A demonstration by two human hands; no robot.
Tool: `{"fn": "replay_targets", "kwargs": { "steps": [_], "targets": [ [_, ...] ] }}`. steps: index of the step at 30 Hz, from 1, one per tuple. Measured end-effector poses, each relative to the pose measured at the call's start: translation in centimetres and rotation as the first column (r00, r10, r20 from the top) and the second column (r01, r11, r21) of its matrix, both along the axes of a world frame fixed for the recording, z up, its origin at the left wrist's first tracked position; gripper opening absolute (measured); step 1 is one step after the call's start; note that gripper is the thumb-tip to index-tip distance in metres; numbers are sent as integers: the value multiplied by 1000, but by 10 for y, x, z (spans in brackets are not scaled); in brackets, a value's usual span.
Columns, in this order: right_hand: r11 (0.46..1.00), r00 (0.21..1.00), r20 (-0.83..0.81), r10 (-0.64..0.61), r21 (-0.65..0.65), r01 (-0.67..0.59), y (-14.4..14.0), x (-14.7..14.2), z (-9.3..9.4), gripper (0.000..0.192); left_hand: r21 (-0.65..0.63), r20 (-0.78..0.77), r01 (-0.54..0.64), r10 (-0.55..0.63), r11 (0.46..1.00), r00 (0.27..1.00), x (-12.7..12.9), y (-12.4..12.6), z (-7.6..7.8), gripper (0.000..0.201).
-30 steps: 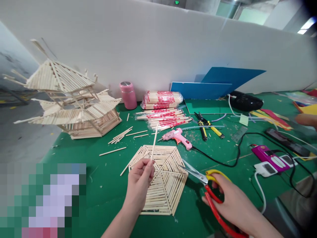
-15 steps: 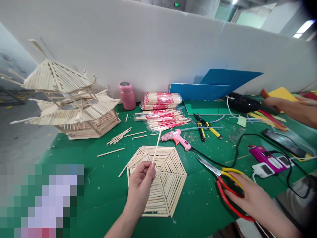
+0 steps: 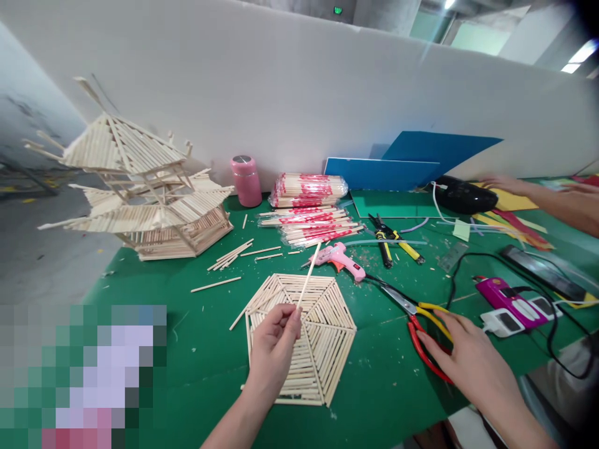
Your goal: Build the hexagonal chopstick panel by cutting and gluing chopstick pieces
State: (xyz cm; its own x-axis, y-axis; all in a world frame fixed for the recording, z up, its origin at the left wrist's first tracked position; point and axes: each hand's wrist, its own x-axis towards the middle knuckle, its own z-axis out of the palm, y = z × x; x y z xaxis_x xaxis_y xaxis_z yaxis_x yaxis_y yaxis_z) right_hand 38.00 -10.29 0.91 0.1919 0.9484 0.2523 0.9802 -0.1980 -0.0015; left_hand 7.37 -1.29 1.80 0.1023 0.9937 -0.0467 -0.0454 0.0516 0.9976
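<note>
My left hand (image 3: 276, 340) pinches a thin wooden chopstick (image 3: 309, 274), which points up and away. It is over an octagonal panel (image 3: 322, 404) of sticks laid in wedges, lying on the green table. To the right, my right hand (image 3: 472, 358) has its thumb and fingers on the red and yellow handles of a pair of scissors (image 3: 402, 302). The blades point away to the left, near the cable of a pink glue gun (image 3: 344, 262). Loose chopsticks (image 3: 229, 254) lie beyond the panel.
A stick-built pagoda (image 3: 140, 187) stands back left. Behind are a pink flask (image 3: 246, 182), wrapped chopsticks (image 3: 311, 212), pliers (image 3: 397, 240) and blue boards (image 3: 384, 173). At right are a purple power strip (image 3: 510, 299), cables and another person's hand (image 3: 510, 184).
The scissors have shifted slightly left and lower toward the table, and my right hand's grip looks looser. My left hand keeps the chopstick. The other person's hand has moved left.
</note>
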Motion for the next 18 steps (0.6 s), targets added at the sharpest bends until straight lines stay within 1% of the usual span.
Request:
{"fn": "replay_targets", "kwargs": {
  "steps": [3, 5, 6, 8, 10, 12, 13, 14, 15, 18],
  "targets": [
    [996, 996, -67, 61, 75, -56, 3, -18, 17, 40, 59, -51, 46, -43, 997, 998, 0, -2, -1, 15],
    [981, 981, -145, 126, 165, -101, 7, -36, 30, 35, 113, -127, 110, -96, 987, 987, 0, -4, -1, 15],
    [965, 967, -175, 186, 218, -146, 9, -47, 36, 33, 148, -189, 151, -122, 977, 974, 0, -5, -1, 15],
    [912, 922, -195, 335, 312, -265, 16, -69, 49, 31, 247, -346, 240, -146, 939, 927, 1, -8, -1, 14],
    [839, 858, -170, 484, 368, -401, 24, -91, 59, 30, 361, -510, 334, -116, 870, 852, 1, -9, 0, 13],
    [781, 797, -131, 589, 345, -520, 32, -110, 65, 29, 434, -647, 434, -62, 789, 760, 2, -10, 0, 15],
    [766, 780, -119, 615, 326, -554, 35, -118, 66, 28, 450, -701, 480, -35, 753, 712, 2, -10, 1, 17],
    [759, 770, -110, 629, 302, -577, 39, -124, 66, 26, 456, -745, 521, -12, 722, 667, 2, -10, 2, 19],
    [764, 770, -108, 628, 275, -584, 43, -129, 64, 24, 458, -777, 553, 12, 696, 629, 2, -10, 2, 20],
    [776, 770, -104, 629, 130, -617, 51, -134, 56, 19, 470, -824, 603, 77, 645, 561, 1, -10, 4, 22]
  ]
}}
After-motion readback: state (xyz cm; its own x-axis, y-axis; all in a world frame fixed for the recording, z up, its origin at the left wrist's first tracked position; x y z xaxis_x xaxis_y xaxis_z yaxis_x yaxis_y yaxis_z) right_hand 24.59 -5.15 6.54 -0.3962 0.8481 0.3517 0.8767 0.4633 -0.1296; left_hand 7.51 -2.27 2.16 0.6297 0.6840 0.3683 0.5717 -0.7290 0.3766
